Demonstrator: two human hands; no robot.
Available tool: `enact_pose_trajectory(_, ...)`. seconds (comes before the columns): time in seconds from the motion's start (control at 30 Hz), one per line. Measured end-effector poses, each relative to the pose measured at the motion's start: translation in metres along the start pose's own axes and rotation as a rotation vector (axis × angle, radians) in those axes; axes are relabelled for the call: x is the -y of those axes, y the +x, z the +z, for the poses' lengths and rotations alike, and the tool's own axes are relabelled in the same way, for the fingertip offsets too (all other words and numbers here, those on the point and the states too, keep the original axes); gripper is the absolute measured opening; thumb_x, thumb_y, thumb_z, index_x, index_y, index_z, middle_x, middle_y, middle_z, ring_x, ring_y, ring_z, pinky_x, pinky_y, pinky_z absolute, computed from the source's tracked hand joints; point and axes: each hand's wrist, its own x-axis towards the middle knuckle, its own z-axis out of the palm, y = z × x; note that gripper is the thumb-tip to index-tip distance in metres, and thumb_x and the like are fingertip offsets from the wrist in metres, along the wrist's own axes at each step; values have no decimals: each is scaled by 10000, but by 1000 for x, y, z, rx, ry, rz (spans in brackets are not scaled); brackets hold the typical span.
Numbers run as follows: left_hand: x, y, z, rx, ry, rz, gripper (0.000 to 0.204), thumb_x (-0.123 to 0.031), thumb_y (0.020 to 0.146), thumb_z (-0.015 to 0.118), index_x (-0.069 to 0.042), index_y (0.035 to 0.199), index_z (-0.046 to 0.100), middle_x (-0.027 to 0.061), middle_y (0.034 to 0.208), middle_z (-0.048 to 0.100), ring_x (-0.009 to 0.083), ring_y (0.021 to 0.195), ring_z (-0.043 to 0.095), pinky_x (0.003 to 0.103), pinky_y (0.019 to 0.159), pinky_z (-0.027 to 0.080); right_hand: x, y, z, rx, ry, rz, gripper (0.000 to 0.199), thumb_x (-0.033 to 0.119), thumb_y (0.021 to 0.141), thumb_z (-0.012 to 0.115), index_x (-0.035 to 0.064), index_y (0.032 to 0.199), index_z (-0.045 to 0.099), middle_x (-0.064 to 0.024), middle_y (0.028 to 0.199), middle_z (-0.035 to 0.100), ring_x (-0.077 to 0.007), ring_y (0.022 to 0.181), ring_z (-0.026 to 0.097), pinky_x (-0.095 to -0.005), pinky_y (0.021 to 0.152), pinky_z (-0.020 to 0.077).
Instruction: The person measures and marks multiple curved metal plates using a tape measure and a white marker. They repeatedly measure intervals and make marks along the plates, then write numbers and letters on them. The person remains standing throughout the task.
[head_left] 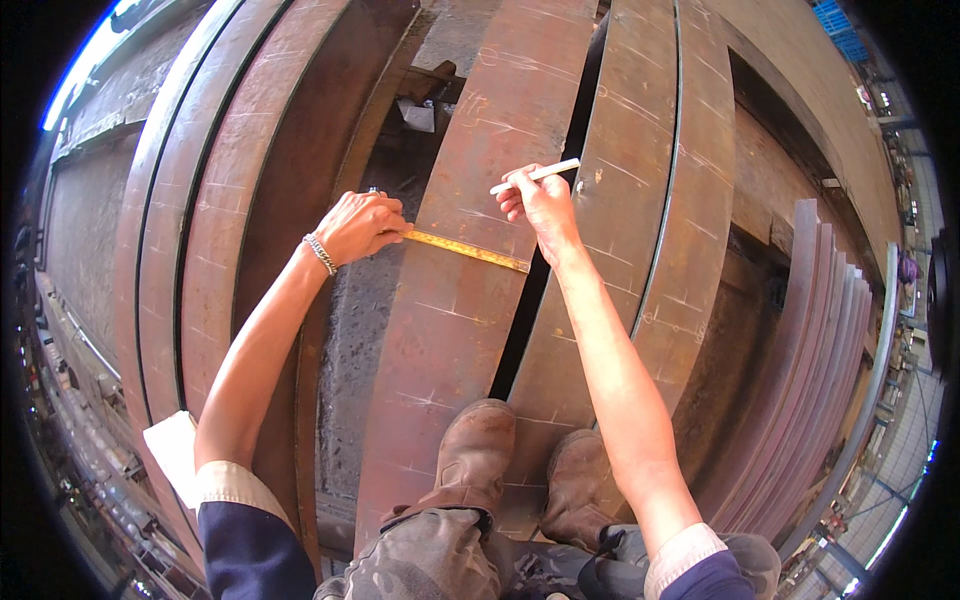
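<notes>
My left hand is closed at the left edge of a brown steel plate. It grips a tape measure, whose yellow blade stretches across the plate toward its right edge. A bit of the case shows above the knuckles; the rest is hidden by my fingers. Above the plate's right edge, my right hand pinches a white marking stick, which looks like chalk or soapstone. Its tip points left, apart from the steel. White cross-shaped chalk lines mark the plate.
More long steel plates lie parallel on both sides, with dark gaps between. My boots stand on the plates. A stack of narrow steel strips is at the right. White paper lies by my left forearm.
</notes>
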Motion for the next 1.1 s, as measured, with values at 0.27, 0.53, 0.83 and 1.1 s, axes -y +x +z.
enact_pose_trajectory(0.27,4,-4,5,-19,-69,-26,191,-214,851,736,-155,1028,779,24,922,683,230,868,659,392,739,535,-14,3,34,137,-195,53,152,139,929,604,-8,897,630,-109,755,706,-136,592,661,-279,514,536)
enact_pose_trajectory(0.53,3,-5,5,-31,-83,-30,171,-224,837,733,-175,995,778,14,879,675,239,901,652,392,764,536,-36,1,67,250,-410,65,153,145,899,650,-2,855,647,-96,702,706,-147,561,673,-296,531,559)
enact_pose_trajectory(0.83,5,-5,7,-32,-80,-16,191,-227,835,746,-148,1006,776,10,894,685,224,890,650,377,756,534,-40,-7,72,151,-439,21,173,164,888,672,14,807,648,-83,667,705,-148,546,675,-294,549,549)
enact_pose_trajectory(1.1,5,-3,8,-23,-84,-24,198,-221,829,759,-141,1009,780,12,903,696,225,891,652,364,767,537,-48,-4,73,162,-509,-3,189,186,862,678,5,807,669,-123,660,704,-223,590,707,-350,620,562)
